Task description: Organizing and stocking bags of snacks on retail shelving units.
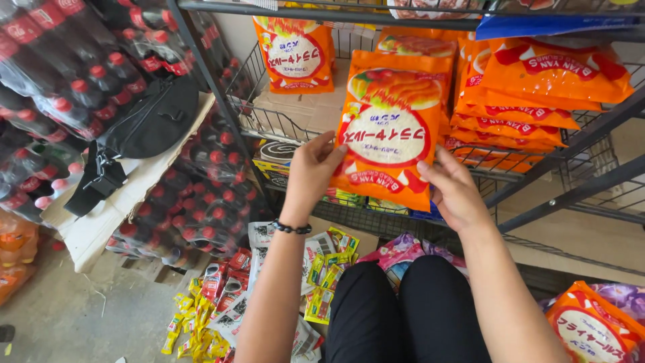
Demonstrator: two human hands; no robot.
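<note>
An orange snack bag (390, 128) with a white oval label is held upside down in front of a wire shelf (282, 124). My left hand (310, 169) grips the bag's left edge; a black bead bracelet sits on that wrist. My right hand (454, 189) holds the bag's lower right corner. Behind it, another bag of the same kind (295, 54) leans at the back of the shelf. To the right lies a stack of orange bags (531, 94) on the same shelf.
Shrink-wrapped packs of dark soda bottles (74, 74) with red caps are piled at the left, a black strap bag (144, 124) lying on cardboard among them. Small snack packets (222, 302) litter the floor by my black-trousered knees (403, 309). One more orange bag (594, 329) lies at the bottom right.
</note>
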